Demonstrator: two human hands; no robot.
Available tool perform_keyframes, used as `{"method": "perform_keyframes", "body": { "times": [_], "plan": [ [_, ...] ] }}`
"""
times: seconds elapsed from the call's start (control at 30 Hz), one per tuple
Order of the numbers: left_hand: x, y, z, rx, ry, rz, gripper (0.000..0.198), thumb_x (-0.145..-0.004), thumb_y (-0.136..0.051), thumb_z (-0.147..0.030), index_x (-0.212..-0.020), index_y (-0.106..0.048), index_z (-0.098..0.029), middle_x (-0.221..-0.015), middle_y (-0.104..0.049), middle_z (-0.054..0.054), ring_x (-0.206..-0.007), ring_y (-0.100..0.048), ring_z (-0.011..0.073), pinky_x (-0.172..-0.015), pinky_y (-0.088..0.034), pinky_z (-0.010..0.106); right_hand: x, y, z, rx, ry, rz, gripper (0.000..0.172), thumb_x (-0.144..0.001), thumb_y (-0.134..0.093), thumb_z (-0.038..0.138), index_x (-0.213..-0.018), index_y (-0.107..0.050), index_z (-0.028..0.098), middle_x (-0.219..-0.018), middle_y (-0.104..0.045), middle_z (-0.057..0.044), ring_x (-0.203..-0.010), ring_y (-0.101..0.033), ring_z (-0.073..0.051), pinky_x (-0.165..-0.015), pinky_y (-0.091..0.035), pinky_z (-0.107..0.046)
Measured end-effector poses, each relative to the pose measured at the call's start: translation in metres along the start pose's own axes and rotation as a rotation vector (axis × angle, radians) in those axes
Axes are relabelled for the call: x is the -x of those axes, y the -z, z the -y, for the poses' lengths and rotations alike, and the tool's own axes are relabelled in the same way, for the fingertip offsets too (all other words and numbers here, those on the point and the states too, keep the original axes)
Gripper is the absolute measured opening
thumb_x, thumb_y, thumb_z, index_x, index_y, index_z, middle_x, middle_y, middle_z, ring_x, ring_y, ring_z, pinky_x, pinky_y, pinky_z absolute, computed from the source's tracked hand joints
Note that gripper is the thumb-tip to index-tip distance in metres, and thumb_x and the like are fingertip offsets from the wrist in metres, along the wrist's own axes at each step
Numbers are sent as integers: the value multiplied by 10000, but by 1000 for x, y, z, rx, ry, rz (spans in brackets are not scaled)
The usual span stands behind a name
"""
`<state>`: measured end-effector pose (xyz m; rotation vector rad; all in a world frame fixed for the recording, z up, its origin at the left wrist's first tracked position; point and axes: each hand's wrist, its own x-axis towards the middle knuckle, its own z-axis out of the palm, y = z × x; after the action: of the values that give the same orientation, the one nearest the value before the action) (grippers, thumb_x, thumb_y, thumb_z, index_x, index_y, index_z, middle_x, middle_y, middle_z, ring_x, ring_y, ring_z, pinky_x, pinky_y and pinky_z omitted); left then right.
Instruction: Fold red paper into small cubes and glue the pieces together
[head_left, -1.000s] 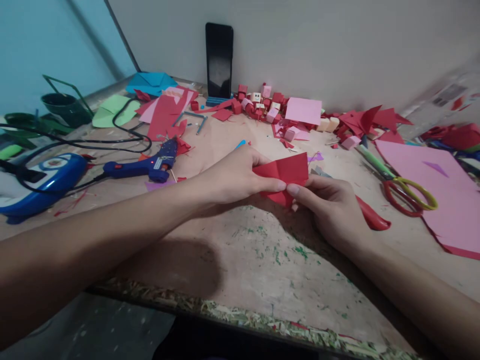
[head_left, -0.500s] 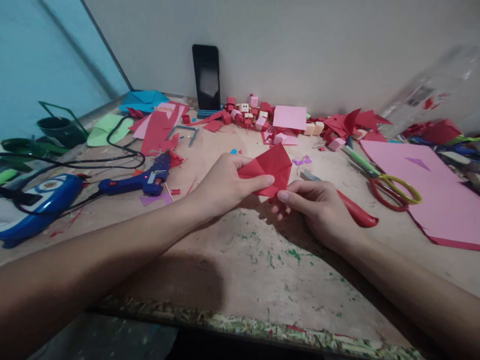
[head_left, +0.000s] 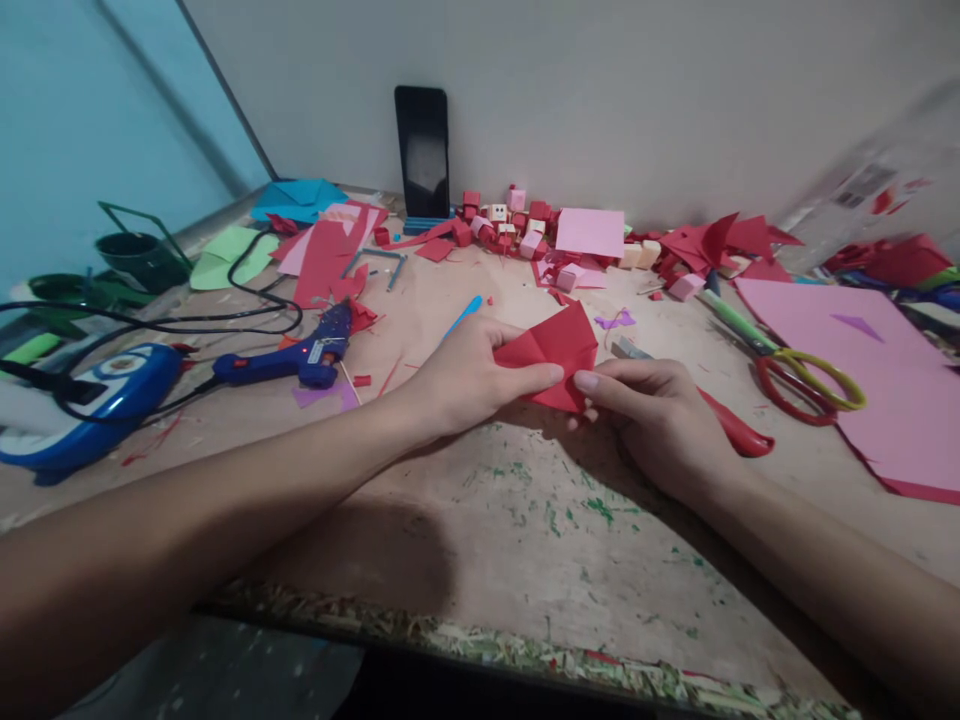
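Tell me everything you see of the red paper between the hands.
The red paper is plain red and looks like thin, matte craft paper, with creases across its face and a pointed corner at the top. It is held tilted above the worktop. The left hand grips its left side, thumb across the front; the right hand holds its lower right edge with the thumb in front. The hands cover part of it, so its full outline cannot be told.

Free counter [head_left: 510,560] is stretching on the near side of the left grip [head_left: 480,375] and right grip [head_left: 660,410]; a red handle [head_left: 739,427] and scissors [head_left: 776,353] are obstructing rightward passage, a glue gun [head_left: 316,360] leftward.
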<state>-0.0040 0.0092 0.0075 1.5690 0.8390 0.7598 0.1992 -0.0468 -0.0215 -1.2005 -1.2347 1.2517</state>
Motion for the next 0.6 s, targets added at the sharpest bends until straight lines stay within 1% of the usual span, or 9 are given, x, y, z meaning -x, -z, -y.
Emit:
{"method": "perform_keyframes", "body": {
  "times": [0.13,0.27,0.4,0.6],
  "plan": [
    [0,1,-1,-80,4,3,225,-818,-756,-283,-662,-707,-127,-663,-668,-2,-605,-542,95,-551,-406,207,-2,0,0,-16,40,-22,209,-866,-881,377,-711,-825,248,-624,-676,23,-611,-568,-114,-633,-428,-262],
    [-1,2,1,-156,-4,12,248,-800,-752,-303,-626,-684,-140,-653,-652,-8,-609,-528,101,-567,-403,222,-4,0,0,-19,25,-65,201,-834,-903,385,-707,-828,248,-616,-668,17,-599,-548,-120,-620,-413,-275],
    [-1,2,1,-156,-2,4,254,-790,-750,-305,-619,-664,-138,-636,-616,-20,-587,-491,89,-537,-346,213,-4,-1,0,-10,31,-88,220,-814,-917,390,-679,-823,244,-611,-668,12,-593,-538,-122,-620,-411,-283],
    [-2,3,1,-129,-18,36,277,-803,-759,-327,-632,-660,-133,-636,-600,-25,-587,-485,84,-545,-340,212,-1,-1,-1,15,26,-108,254,-837,-901,392,-660,-806,236,-611,-659,12,-601,-546,-123,-619,-404,-288]
  ]
}}
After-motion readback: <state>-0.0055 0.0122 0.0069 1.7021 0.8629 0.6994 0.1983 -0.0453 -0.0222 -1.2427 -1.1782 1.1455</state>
